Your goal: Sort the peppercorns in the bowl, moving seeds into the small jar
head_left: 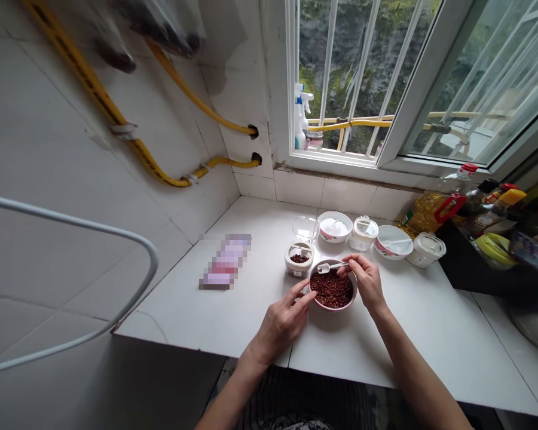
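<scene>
A bowl (333, 308) full of dark reddish-brown peppercorns (332, 291) stands on the white tiled counter. My left hand (283, 319) grips its left rim, thumb and fingers at the edge. In my right hand (363, 280) is a small white spoon (326, 268), pinched by its handle and held over the far side of the bowl. The spoon's scoop points left and looks empty. Just behind the bowl, to its left, an open clear seasoning jar (298, 269) holds some of the same peppercorns.
Behind are a bowl of white powder (335, 239), a lidded jar (363, 234), a bowl with a white spoon (393, 253) and another jar (425, 251). A clear round lid (305, 228) lies nearby. Oil bottle (430, 209) stands at right; a blurred-out packet (225, 263) lies left.
</scene>
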A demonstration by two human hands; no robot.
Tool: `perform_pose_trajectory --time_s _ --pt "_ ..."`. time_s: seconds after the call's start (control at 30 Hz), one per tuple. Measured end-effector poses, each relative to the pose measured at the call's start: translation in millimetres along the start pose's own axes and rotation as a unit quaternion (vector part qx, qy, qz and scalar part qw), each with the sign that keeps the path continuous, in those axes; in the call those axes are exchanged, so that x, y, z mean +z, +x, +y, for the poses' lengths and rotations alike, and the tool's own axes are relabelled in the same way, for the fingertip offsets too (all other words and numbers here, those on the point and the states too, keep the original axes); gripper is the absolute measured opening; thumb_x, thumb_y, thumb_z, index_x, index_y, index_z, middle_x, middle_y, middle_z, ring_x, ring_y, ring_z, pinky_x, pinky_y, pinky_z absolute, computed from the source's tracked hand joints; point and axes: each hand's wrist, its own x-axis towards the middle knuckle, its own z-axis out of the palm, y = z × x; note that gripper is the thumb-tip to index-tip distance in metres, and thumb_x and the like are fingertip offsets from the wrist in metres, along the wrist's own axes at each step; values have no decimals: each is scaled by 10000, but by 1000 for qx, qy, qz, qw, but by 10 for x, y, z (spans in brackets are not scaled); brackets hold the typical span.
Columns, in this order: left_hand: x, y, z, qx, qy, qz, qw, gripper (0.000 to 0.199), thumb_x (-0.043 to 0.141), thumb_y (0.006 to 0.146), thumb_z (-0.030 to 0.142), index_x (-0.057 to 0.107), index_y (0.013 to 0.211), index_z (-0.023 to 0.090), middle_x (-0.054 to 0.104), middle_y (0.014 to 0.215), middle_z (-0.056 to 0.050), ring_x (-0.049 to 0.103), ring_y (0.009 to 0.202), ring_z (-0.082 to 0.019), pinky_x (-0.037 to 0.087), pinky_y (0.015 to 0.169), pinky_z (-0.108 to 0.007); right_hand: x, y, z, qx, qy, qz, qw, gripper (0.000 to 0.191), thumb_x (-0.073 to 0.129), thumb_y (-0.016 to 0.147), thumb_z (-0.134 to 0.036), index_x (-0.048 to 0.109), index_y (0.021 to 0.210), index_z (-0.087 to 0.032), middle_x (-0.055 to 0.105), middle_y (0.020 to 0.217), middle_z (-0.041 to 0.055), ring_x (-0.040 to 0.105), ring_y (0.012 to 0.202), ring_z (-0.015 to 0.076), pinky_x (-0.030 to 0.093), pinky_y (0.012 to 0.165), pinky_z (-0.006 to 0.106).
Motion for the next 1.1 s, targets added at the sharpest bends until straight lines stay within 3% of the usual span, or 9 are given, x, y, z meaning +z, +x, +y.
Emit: perform_pose_trajectory --time_s 0.17,0.3,0.37,0.53,0.67,0.83,1.1 --pt "-5 2 -3 -1 -4 -8 1000 478 460 935 36 518 1373 217 595 1391 -154 725 1050 -190 633 823 -269 208 -43 -52 -106 -49 2 993 197 483 967 -332 644 1013 -228 782 887 66 751 820 225 598 774 386" --pt "-11 6 4 -3 -5 -4 1000 444 458 941 40 533 1349 199 597 1385 -163 729 1027 -183 631 836 -273 323 -79 -85 -265 -197 -51 942 226 451 972 -205 669 1017 -245 783 937 54 739 842 221 508 986 481" --pt "-11 7 5 -3 -4 -5 1000 445 462 941 46 533 1352 201 598 1384 -160 730 1024 -182 631 827 -267 289 -82 -99 -298 -228 -44 926 244 441 973 -180 673 1009 -247 785 914 45 727 822 216 473 1024 496" --pt "-8 -10 -11 0 4 -9 1000 487 471 922 37 524 1373 213 598 1390 -155 727 1047 -189 634 799 -254 61 -60 -65 -220 -223 29 949 200 474 962 -225 672 943 -245 758 764 41 696 855 255 530 889 446" --pt "-8 -21 -18 -7 0 -16 1000 480 475 936 46 515 1379 227 592 1398 -154 732 1028 -186 635 811 -269 8 -51 22 -203 -252 -4 946 190 500 906 -186 661 833 -256 712 637 10 669 799 254 516 884 438" --pt "-20 -4 -2 -4 -7 -10 1000 421 475 965 67 524 1354 223 604 1377 -153 739 954 -161 635 800 -262 109 -72 81 -210 -271 -56 938 227 486 887 -135 646 788 -260 732 705 2 660 733 217 494 932 432" --pt "-27 -1 5 -4 -2 -11 1000 449 484 955 60 522 1369 232 605 1380 -140 738 955 -158 632 809 -260 43 -55 90 -173 -239 -18 955 205 477 897 -176 647 816 -257 735 657 3 682 825 250 486 918 438"
